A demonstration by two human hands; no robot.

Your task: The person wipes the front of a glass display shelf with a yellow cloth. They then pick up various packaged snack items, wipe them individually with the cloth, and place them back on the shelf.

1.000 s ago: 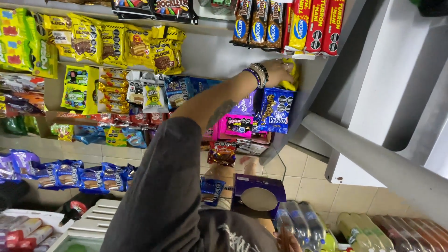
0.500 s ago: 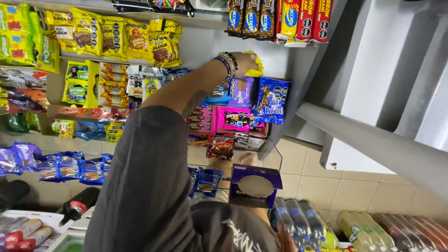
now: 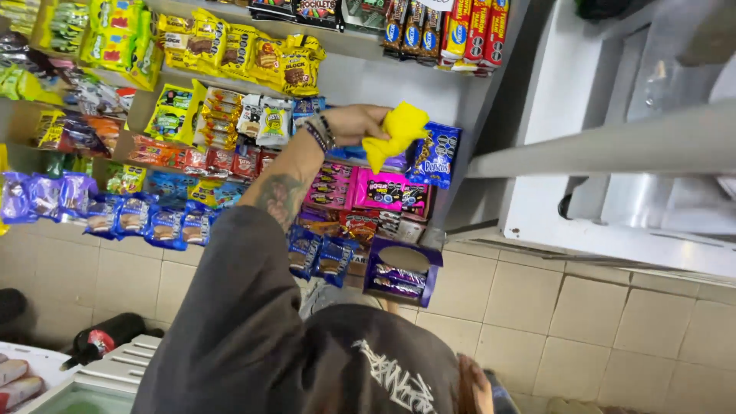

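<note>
You are mid-wipe along the snack shelf (image 3: 360, 47): your left hand (image 3: 354, 123) has its fingers bunched tight around a yellow cloth (image 3: 395, 134), held up in front of the blue cookie packs (image 3: 435, 156) and just above the pink candy boxes (image 3: 376, 188). The cloth looks soft and crumpled, one corner drooping. Your right hand is out of view. Next, I judge, you press the cloth flat to a surface without knocking packs loose.

I see yellow snack bags (image 3: 230, 50) at eleven o'clock, pink packets (image 3: 379, 188) at centre, a blue cookie pack (image 3: 437, 153) beside them, and a purple display box (image 3: 402, 270) just below centre.
</note>
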